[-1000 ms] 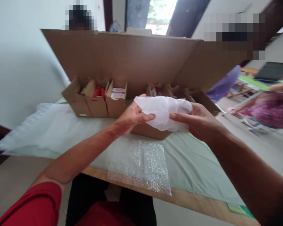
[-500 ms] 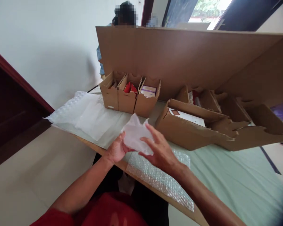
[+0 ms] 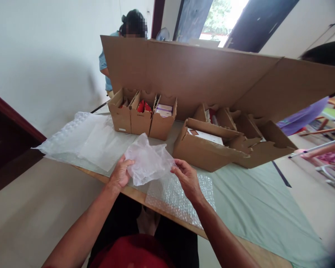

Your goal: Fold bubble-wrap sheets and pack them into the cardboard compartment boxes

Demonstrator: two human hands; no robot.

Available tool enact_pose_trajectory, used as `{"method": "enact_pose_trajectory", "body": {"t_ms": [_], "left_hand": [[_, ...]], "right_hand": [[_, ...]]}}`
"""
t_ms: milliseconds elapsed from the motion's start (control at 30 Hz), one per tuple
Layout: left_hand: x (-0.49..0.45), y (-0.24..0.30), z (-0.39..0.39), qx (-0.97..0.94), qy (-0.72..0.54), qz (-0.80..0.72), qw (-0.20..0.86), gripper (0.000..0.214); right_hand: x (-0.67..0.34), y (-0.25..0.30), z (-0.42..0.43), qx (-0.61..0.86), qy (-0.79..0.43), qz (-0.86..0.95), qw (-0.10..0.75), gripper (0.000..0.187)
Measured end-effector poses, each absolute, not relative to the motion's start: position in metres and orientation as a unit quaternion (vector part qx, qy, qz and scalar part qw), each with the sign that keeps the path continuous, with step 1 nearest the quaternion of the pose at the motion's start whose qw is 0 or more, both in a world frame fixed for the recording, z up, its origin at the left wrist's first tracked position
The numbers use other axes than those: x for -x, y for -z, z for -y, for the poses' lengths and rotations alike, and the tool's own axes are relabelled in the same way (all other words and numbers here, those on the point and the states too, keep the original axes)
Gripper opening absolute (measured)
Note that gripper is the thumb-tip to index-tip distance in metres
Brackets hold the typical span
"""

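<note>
Between my hands, above the table's front edge, is a crinkled translucent plastic bag (image 3: 149, 162). My left hand (image 3: 121, 171) grips its left side, thumb on top. My right hand (image 3: 187, 176) pinches its right edge between thumb and fingers. Whether anything lies inside the bag I cannot tell. Below my right hand a sheet of bubble wrap (image 3: 178, 197) lies flat along the table edge. To the left, more translucent plastic bags (image 3: 97, 145) lie on top of a sheet of larger bubble wrap (image 3: 61, 136).
Cardboard bins (image 3: 141, 121) with red packets and small boxes stand beyond my hands. Larger cardboard bins (image 3: 209, 154) stand to the right. A tall cardboard panel (image 3: 190, 78) rises behind them. A person (image 3: 106, 65) in blue is behind the panel. Green cloth (image 3: 248, 208) covers the table.
My right hand has moved away from my left, and the crumpled plastic bag is now spread wider between them. The view has turned to the right.
</note>
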State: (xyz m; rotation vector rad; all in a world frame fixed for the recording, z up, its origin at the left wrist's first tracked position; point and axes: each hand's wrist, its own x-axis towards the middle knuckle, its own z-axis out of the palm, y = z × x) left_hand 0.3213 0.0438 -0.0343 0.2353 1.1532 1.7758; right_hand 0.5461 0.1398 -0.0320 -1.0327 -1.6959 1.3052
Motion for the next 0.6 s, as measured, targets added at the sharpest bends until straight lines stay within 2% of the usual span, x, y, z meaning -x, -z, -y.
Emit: {"method": "enact_pose_trajectory", "body": {"t_ms": [133, 300, 433, 600], "left_hand": [[-0.294, 0.037, -0.052, -0.061, -0.779, -0.458, 0.424, 0.045], [-0.243, 0.036, -0.064, -0.076, -0.844, -0.452, 0.277, 0.035], [-0.227, 0.05, -0.073, -0.096, -0.824, -0.464, 0.312, 0.028], [-0.243, 0.071, -0.08, -0.18, -0.76, -0.524, 0.339, 0.02]], "right_hand": [[-0.563, 0.042, -0.136, 0.427, -0.504, 0.644, 0.385, 0.031], [-0.611, 0.06, -0.134, 0.482, -0.485, 0.613, 0.397, 0.031], [-0.66, 0.074, -0.135, 0.554, -0.413, 0.596, 0.409, 0.035], [-0.71, 0.085, -0.145, 0.635, -0.316, 0.609, 0.355, 0.044]]}}
